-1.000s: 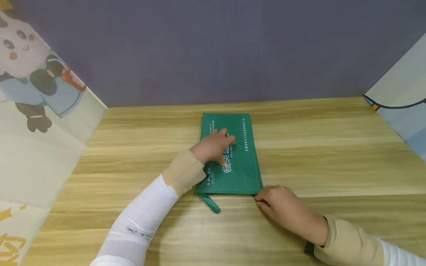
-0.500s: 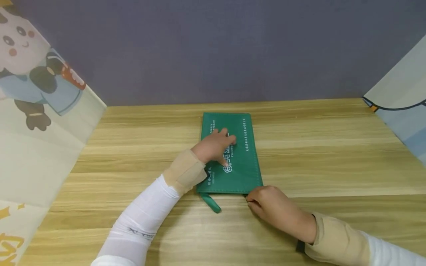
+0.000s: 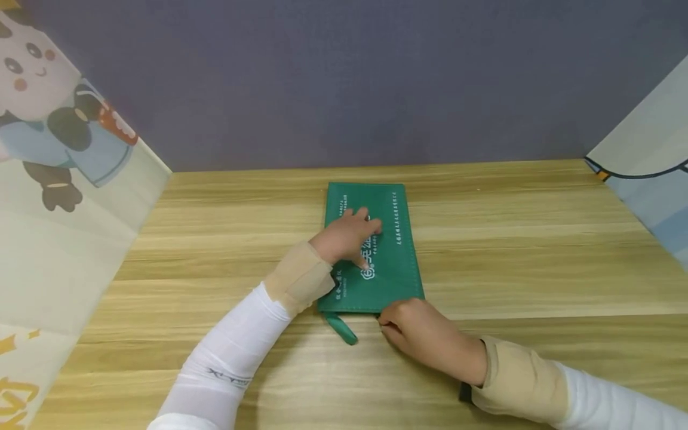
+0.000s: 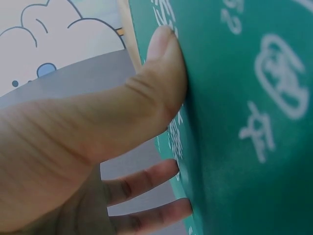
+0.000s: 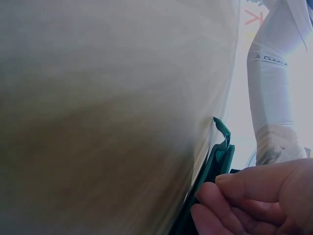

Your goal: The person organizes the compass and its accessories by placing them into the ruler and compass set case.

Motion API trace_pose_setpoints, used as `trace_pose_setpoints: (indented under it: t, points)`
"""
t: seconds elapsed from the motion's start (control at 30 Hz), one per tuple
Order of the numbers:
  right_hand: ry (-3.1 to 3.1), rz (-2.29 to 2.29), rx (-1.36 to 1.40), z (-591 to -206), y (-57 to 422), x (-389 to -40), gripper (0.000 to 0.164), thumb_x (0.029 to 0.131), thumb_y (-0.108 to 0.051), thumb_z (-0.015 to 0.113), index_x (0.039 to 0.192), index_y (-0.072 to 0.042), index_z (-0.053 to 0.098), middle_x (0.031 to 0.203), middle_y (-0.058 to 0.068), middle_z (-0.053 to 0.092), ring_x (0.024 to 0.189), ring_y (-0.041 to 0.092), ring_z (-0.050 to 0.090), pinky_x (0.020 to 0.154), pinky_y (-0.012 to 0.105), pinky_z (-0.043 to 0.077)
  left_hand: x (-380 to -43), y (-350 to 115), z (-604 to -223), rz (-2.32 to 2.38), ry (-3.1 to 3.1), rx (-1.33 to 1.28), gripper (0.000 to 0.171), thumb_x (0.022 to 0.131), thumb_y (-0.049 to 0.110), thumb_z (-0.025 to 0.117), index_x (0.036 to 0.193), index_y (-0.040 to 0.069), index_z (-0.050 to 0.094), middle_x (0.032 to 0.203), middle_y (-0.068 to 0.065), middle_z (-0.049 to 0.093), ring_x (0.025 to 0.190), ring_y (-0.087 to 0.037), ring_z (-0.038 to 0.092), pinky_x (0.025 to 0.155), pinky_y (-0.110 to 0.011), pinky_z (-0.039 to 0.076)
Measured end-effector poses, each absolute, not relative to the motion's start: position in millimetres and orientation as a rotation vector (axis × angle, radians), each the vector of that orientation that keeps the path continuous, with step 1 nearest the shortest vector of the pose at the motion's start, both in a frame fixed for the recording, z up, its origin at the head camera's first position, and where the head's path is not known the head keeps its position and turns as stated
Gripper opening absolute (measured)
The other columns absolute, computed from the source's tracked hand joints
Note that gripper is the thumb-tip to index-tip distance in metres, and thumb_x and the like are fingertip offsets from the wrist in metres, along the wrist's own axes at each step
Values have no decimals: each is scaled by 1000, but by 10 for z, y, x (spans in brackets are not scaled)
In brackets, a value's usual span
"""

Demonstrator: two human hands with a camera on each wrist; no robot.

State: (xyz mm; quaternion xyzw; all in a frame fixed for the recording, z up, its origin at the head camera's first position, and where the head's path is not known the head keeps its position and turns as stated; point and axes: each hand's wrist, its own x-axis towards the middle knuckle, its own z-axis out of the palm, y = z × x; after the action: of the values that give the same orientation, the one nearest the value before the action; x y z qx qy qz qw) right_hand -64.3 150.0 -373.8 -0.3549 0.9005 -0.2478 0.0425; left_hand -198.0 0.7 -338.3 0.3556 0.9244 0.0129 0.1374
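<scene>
A flat green zip pouch (image 3: 395, 275) with white printing lies on the wooden table, its short side towards me. My left hand (image 3: 346, 237) rests on its top with spread fingers, and in the left wrist view the thumb (image 4: 161, 63) and fingertips touch the printed cover. At the pouch's near edge my right hand (image 3: 427, 337) has its thumb and curled forefinger pinched together on the small dark zipper pull, mostly hidden by the fingers. The right wrist view shows the pouch's edge (image 5: 222, 159) parted beside those fingertips. A green wrist strap (image 3: 341, 328) hangs from the near left corner.
The wood-grain table (image 3: 537, 251) extends to both sides of the pouch. Behind it stands a grey-blue panel (image 3: 376, 83). Panels with cartoon prints (image 3: 59, 119) flank the table on the left and right.
My right hand has slid left along the pouch's near edge, from the right corner towards the middle. The left hand and the pouch have stayed in place.
</scene>
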Motion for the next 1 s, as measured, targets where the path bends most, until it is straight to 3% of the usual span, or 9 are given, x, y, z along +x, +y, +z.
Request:
trace_pose_setpoints:
  t: [1.0]
  points:
    - [2704, -874, -1177, -3760, 1171, -729, 21, 81, -3, 60, 65, -16, 57, 62, -11, 53, 58, -2, 47, 53, 16, 40, -1986, 20, -3402, 36, 2676, 1009, 69, 64, 38, 76, 123, 18, 45, 125, -10, 37, 107, -29, 36, 84, -34, 40]
